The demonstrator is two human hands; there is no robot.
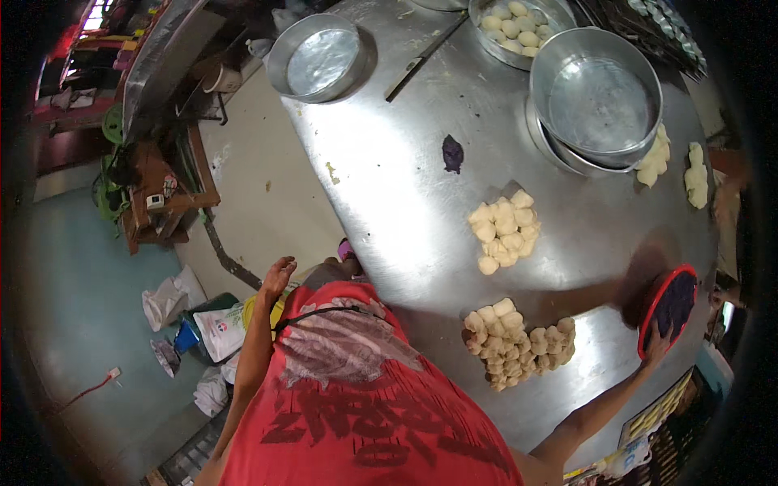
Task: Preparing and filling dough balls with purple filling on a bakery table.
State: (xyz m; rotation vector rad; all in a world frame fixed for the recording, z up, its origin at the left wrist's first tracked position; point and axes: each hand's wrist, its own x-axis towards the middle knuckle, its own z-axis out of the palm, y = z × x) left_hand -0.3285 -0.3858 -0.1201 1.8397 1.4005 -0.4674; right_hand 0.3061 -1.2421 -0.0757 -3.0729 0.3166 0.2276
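Note:
At the right side of the metal table, my right hand [658,344] grips the near rim of a red basin [646,322], its fingers reaching inside. Dark purple paste [676,306] fills the basin, which looks tilted. My left hand [279,274] hangs beside my body, off the table's left edge, with its fingers apart and nothing in it. In front of me lies a cluster of small tan dough pieces [519,344], pressed side by side. Farther off sits a group of paler dough pieces [506,231]. A lump of purple paste [453,154] rests alone beyond them.
Stacked round metal pans [596,97] stand at the far right, near more dough [655,158]. Another round pan [314,58] sits at the far left corner. A pan of dough balls [515,26] and a long dark tool [425,57] lie at the back.

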